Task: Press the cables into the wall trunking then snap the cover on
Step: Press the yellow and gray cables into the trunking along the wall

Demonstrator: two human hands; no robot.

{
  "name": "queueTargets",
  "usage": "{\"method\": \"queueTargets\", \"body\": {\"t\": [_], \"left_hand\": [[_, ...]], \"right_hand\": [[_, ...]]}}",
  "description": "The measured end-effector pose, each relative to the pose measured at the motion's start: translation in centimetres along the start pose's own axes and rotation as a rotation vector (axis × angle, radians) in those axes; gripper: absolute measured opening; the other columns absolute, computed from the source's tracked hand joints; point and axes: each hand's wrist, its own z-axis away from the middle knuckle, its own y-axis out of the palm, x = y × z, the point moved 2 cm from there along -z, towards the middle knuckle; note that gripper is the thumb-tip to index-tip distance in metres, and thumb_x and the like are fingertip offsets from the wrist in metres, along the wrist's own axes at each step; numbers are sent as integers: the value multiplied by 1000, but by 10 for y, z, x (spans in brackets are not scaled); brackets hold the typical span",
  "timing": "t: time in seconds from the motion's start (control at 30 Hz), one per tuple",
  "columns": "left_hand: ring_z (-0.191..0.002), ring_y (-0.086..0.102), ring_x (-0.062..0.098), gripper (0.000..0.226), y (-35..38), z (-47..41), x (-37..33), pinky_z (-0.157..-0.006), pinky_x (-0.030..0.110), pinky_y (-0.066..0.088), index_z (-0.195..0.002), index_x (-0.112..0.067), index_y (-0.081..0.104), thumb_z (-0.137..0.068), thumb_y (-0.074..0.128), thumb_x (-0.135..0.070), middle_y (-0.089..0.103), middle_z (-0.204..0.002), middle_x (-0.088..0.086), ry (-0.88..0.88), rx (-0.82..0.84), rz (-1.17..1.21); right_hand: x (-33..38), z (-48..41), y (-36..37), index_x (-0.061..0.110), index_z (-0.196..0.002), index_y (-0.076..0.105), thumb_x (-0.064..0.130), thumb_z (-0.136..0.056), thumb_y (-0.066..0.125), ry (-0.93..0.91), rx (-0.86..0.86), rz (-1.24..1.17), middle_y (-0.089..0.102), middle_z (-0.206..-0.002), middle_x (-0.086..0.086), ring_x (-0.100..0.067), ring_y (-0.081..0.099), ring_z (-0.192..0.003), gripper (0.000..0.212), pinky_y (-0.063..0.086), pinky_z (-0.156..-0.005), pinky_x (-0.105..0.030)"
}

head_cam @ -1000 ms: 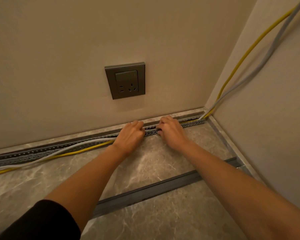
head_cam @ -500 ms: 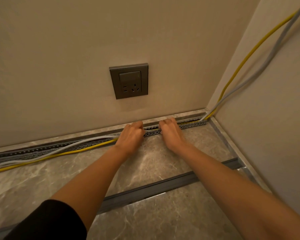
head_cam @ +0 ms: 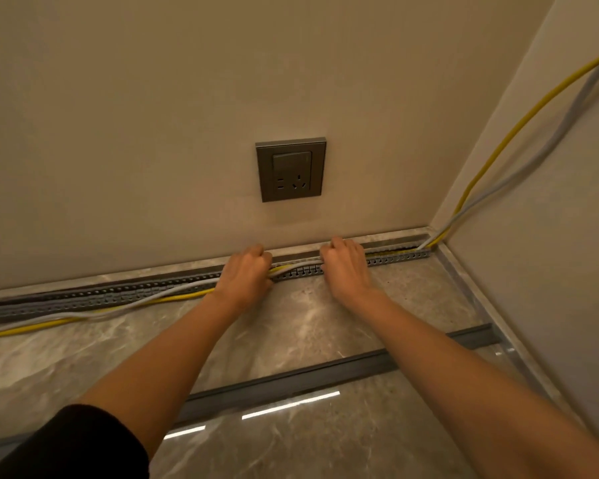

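Note:
A grey slotted trunking [head_cam: 94,299] runs along the foot of the wall to the right corner. A yellow cable [head_cam: 173,299] and a grey cable [head_cam: 159,291] lie loose on the floor in front of it at the left, and climb the right wall from the corner. My left hand [head_cam: 246,271] is closed on both cables at the trunking's edge. My right hand [head_cam: 346,267] presses them down into the channel just to the right. Between my hands the cables arch over the slotted wall. The long grey cover strip [head_cam: 325,376] lies on the floor behind my arms.
A grey wall socket [head_cam: 290,170] sits on the wall above my hands. The marble-look floor [head_cam: 308,323] meets a side wall at the right, with a stone skirting strip [head_cam: 481,305] along it.
My hands have moved a little apart along the trunking, and a short arch of cable now shows between them. The view has shifted slightly left.

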Motion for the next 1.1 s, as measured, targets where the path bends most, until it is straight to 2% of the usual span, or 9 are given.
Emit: {"method": "queueTargets", "body": {"t": [0.1,0.27,0.43,0.67,0.9,0.97,1.03,1.07,1.1], "left_hand": [[-118,49,30,34,4,8,1,-93,37,40,-122,-6,51,-90,54,-17,50,-127,13,-13,29,-94],[-118,49,31,32,4,11,6,-94,39,41,-119,-5,53,-94,51,-24,52,-126,14,-73,38,-21],[-109,55,36,23,-1,4,17,-85,41,44,-110,-3,61,-94,48,-15,59,-119,18,58,123,-25],[-113,55,37,27,-12,5,8,-87,42,44,-123,-2,45,-97,37,-5,52,-127,18,159,78,-210],[-118,48,31,30,-6,5,6,-87,37,44,-126,-4,46,-97,36,-5,51,-128,15,159,7,-253],[-106,56,31,24,-5,7,7,-78,36,48,-115,-2,56,-91,51,-3,59,-115,16,177,-44,-238],[-66,66,29,27,-8,11,8,-47,26,47,-76,-4,67,-55,85,0,66,-74,14,286,-129,-212],[-49,62,25,36,-6,11,11,-35,22,39,-59,-7,64,-36,91,-1,62,-58,10,316,-137,-218],[-40,58,24,41,-4,10,14,-30,19,33,-50,-9,61,-26,93,-2,58,-51,8,316,-132,-196]], "right_hand": [[6,1,2,2,-117,59,-1,-90,50,-43,23,-26,55,-124,-17,-33,49,-117,29,38,-100,-40],[25,1,5,0,-113,62,-3,-88,52,-113,34,-54,58,-118,-18,-35,54,-110,27,43,-92,-40],[27,-3,1,1,-108,64,-5,-88,48,-91,39,-29,58,-116,-18,-32,55,-109,26,44,-87,-37],[26,-3,2,6,-113,61,11,-92,50,-118,52,9,58,-117,-12,-30,56,-108,24,45,-89,-38],[26,-5,5,6,-112,64,3,-92,49,-94,63,15,59,-115,-14,-31,56,-109,26,46,-86,-37],[25,-5,6,5,-111,65,2,-91,49,-94,62,11,59,-115,-15,-32,56,-108,26,46,-86,-38],[26,-4,8,3,-110,65,1,-91,49,-88,56,-4,58,-115,-16,-33,56,-107,25,46,-85,-38],[26,-4,9,1,-109,65,1,-91,50,-88,52,-11,58,-116,-16,-33,55,-108,24,46,-85,-39],[26,-3,9,1,-109,65,1,-91,51,-88,48,-15,58,-116,-17,-33,55,-108,23,46,-86,-39]]}}
